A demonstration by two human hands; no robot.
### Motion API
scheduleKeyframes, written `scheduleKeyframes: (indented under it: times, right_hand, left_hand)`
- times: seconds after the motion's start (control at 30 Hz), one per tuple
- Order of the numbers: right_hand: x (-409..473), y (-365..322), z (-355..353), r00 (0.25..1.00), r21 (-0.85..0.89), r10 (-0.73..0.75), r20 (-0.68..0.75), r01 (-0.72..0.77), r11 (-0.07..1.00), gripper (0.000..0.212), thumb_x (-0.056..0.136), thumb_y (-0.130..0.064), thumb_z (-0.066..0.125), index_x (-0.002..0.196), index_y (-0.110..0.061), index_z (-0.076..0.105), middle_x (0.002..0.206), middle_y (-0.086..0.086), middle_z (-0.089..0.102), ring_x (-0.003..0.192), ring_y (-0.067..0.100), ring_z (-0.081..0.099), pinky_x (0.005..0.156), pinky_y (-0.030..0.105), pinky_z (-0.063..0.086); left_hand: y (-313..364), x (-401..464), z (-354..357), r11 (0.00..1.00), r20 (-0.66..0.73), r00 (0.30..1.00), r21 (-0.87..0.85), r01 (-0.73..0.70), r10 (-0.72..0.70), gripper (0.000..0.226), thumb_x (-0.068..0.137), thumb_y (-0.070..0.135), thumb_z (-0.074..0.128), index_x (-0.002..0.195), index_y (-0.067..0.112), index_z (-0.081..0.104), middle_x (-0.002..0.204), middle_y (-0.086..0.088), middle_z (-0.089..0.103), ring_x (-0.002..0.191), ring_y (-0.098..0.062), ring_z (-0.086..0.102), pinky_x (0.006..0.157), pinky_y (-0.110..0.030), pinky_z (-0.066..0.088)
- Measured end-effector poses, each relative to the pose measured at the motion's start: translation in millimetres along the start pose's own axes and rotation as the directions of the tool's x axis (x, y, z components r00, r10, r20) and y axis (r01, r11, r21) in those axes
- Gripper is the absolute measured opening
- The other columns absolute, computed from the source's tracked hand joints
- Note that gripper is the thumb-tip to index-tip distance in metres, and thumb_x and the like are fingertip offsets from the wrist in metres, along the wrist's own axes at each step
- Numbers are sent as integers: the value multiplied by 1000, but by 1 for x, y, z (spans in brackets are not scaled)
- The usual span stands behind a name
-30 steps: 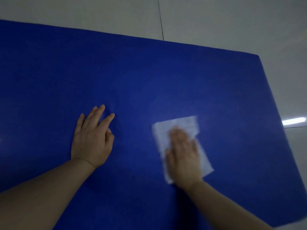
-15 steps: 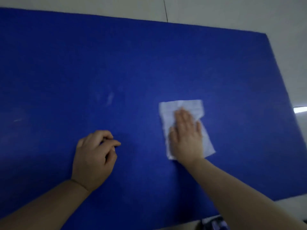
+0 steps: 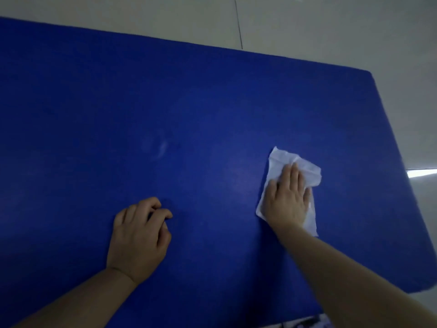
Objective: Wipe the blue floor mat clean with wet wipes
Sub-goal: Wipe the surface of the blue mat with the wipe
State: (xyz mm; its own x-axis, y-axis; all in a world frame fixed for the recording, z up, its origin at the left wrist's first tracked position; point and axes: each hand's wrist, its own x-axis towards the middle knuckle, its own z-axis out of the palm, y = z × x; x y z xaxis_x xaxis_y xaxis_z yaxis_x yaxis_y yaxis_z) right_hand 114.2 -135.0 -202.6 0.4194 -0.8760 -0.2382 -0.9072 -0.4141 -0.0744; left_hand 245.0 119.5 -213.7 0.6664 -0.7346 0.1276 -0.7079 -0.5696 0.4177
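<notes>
The blue floor mat [image 3: 189, 102] fills most of the view. A crumpled white wet wipe [image 3: 305, 169] lies on its right part. My right hand [image 3: 287, 197] lies flat on the wipe with straight fingers and presses it onto the mat. My left hand [image 3: 139, 235] rests on the mat at the lower middle, fingers curled under, holding nothing. A faint pale smear [image 3: 158, 147] shows on the mat above the left hand.
Pale tiled floor [image 3: 307, 24] runs along the mat's far edge and right side, with a tile seam [image 3: 238, 24] at the top. A bright light reflection [image 3: 422, 172] lies on the floor at the right. Something dark and blurred shows at the bottom edge [image 3: 314, 321].
My right hand has slid the wipe to the right across the mat, and the wipe has crumpled. My left hand went from flat to curled and stays in place.
</notes>
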Motion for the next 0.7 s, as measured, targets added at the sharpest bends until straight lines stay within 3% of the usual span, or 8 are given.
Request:
scheduleKeyframes:
  times: [0.07,0.17,0.27,0.33,0.4,0.47,0.57,0.7]
  right_hand:
    - [18,-32,-5,994,-13,80,79,-79,997,59,101,-38,15,153,-16,-4,161,0,-10,147,16,-9,117,50,-4]
    - [29,-114,0,966,-23,-237,107,241,970,58,102,-37,19,153,-20,-4,160,-3,-12,146,14,-11,115,53,-6]
    - [6,-169,3,729,-90,-663,173,682,726,57,102,-41,17,153,-23,-1,160,-4,-9,146,14,-10,116,51,-6]
    - [-14,-159,14,605,-102,-768,210,795,598,58,100,-43,13,153,-22,5,161,-3,-2,147,14,-5,118,47,-5]
    - [-17,-120,17,728,-65,-682,67,686,725,62,95,-44,13,151,-18,21,159,-1,17,146,16,14,116,47,9]
    - [-8,-69,16,932,-52,-361,-23,360,932,62,96,-43,13,152,-17,15,160,0,12,147,16,11,117,44,7]
    - [-24,-32,11,999,-57,-2,52,5,998,64,95,-44,2,152,-16,-4,160,1,-8,146,15,-10,119,43,-4]
    - [-81,-47,29,929,-79,-370,12,370,926,64,93,-46,11,149,-15,9,158,0,7,145,16,5,115,44,-1]
  left_hand:
    - [-1,-1,1,1000,-9,1000,-12,0,0,30,81,26,40,88,15,67,105,2,49,90,-15,46,85,-40,36]
    - [-1,0,1,1000,-15,1000,-20,-5,5,30,81,27,41,87,16,67,105,3,48,89,-15,46,87,-39,35]
    - [-4,0,1,1000,9,1000,-18,10,-10,30,81,29,41,89,15,67,106,2,45,90,-16,44,86,-35,32]
    - [-5,-1,0,999,26,999,-15,45,-44,31,82,30,40,94,16,65,108,0,46,93,-18,45,83,-40,40]
    - [-6,-1,-1,998,34,998,-16,56,-56,30,84,30,39,97,17,62,113,-3,47,95,-21,45,78,-46,46]
    - [-4,0,-1,998,47,998,-36,50,-48,30,84,28,39,98,15,62,118,-5,48,100,-22,46,80,-47,45]
    - [-2,1,-4,997,64,997,-60,49,-45,31,83,27,39,96,15,63,119,-4,50,107,-21,46,85,-48,43]
    - [-3,17,-12,993,123,989,-80,91,-81,11,76,11,65,87,15,64,106,-1,51,94,-20,45,75,-41,41]
